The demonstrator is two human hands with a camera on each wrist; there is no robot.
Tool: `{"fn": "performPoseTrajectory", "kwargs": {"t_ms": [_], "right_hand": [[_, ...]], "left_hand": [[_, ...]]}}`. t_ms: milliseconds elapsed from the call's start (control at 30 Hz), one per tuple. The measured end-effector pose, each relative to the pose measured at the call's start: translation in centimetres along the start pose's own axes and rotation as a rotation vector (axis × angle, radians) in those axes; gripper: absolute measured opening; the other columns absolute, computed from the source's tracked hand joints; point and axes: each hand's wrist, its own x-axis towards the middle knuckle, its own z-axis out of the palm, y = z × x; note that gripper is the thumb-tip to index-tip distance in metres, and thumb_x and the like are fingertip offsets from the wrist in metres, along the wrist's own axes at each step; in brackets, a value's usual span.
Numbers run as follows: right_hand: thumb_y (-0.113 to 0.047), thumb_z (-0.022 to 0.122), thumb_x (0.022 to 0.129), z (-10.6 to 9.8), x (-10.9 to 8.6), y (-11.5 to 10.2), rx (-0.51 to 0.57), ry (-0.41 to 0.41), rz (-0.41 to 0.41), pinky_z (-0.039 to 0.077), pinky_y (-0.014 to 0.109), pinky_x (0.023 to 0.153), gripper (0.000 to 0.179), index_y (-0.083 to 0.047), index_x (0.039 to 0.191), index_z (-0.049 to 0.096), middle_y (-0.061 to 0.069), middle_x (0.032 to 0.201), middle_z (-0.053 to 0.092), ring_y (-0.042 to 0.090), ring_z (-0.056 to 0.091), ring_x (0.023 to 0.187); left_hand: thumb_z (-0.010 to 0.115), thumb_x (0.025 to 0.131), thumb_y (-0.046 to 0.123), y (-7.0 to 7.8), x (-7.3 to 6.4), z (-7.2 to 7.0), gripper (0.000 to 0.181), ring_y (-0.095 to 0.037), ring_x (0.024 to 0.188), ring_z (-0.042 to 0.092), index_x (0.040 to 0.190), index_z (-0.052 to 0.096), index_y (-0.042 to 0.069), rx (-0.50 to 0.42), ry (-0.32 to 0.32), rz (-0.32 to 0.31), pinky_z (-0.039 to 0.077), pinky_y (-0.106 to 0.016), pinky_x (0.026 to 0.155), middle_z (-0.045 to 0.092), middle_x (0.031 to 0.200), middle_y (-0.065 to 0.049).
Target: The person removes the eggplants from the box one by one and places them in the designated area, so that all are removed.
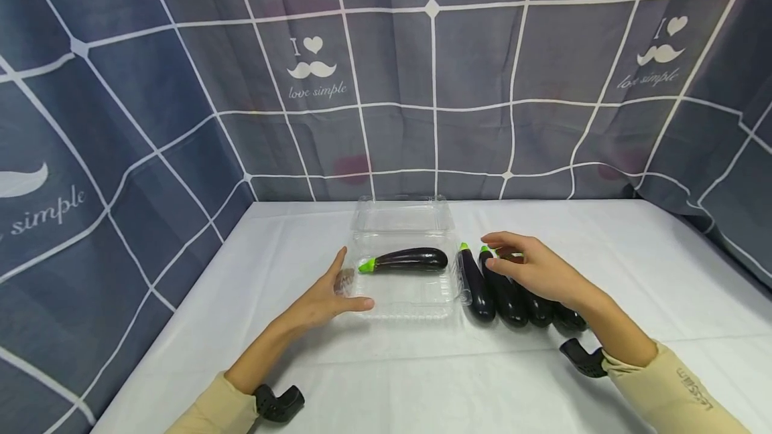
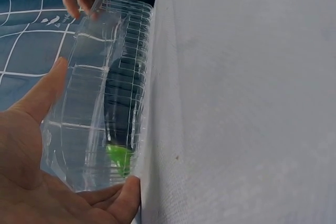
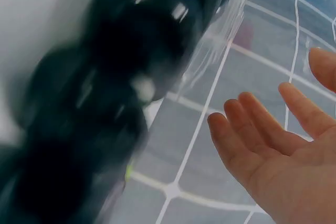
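Note:
A clear plastic clamshell box (image 1: 401,300) stands on the white table with its lid raised at the back. One dark eggplant (image 1: 416,258) with a bright green stem end lies crosswise inside it, stem to the left. My left hand (image 1: 322,297) is at the box's left side, thumb and fingers spread, fingertips right by the wall in the left wrist view. To the right of the box, several eggplants (image 1: 479,290) lie side by side, stems pointing away. Over their stem ends hovers my right hand (image 1: 533,270), fingers loosely bent and holding nothing; it partly hides them.
A grey-blue checked curtain (image 1: 386,65) hangs behind the white-covered table (image 1: 386,380) and along both sides. The nearest loose eggplant lies right along the box's right wall. Black wrist mounts (image 1: 279,404) sit below both sleeves.

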Motion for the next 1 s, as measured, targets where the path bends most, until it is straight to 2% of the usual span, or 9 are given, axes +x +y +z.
{"fn": "performPoseTrajectory", "kwargs": {"t_ms": [267,533,800,1000], "right_hand": [[-0.018,0.062,0.098,3.6,3.2,-2.0,0.06,-0.078,-0.061,0.043,0.049,0.098,0.045,0.001,0.138,0.053,0.019,0.137,0.054,0.037,0.052,0.121],[-0.014,0.063,0.096,6.2,6.1,-3.0,-0.034,-0.085,-0.111,0.038,0.055,0.102,0.042,0.0,0.135,0.057,0.017,0.135,0.057,0.039,0.048,0.126],[-0.014,0.066,0.093,8.0,8.1,-3.2,0.024,-0.103,-0.095,0.036,0.056,0.104,0.044,-0.001,0.134,0.058,0.016,0.136,0.057,0.04,0.045,0.13],[-0.015,0.067,0.093,8.8,8.8,-2.8,0.059,-0.115,-0.058,0.033,0.056,0.106,0.044,-0.003,0.134,0.058,0.014,0.137,0.056,0.037,0.043,0.133]], "left_hand": [[0.084,0.078,0.04,-0.2,0.0,0.0,0.12,-0.032,0.148,0.01,0.16,-0.003,0.028,0.009,0.002,0.002,0.018,-0.06,0.112,0.011,0.162,-0.018],[0.084,0.078,0.039,0.0,0.1,0.0,0.12,-0.032,0.148,0.009,0.16,-0.004,0.028,-0.001,0.003,0.003,0.017,-0.059,0.113,0.01,0.162,-0.018],[0.085,0.077,0.039,0.0,0.1,0.0,0.121,-0.031,0.148,0.009,0.16,-0.002,0.025,-0.007,0.01,-0.006,0.019,-0.06,0.112,0.01,0.163,-0.016],[0.085,0.077,0.039,-0.1,0.2,0.0,0.121,-0.03,0.148,0.01,0.16,-0.003,0.025,-0.012,0.007,-0.006,0.018,-0.059,0.113,0.012,0.162,-0.017]]}}
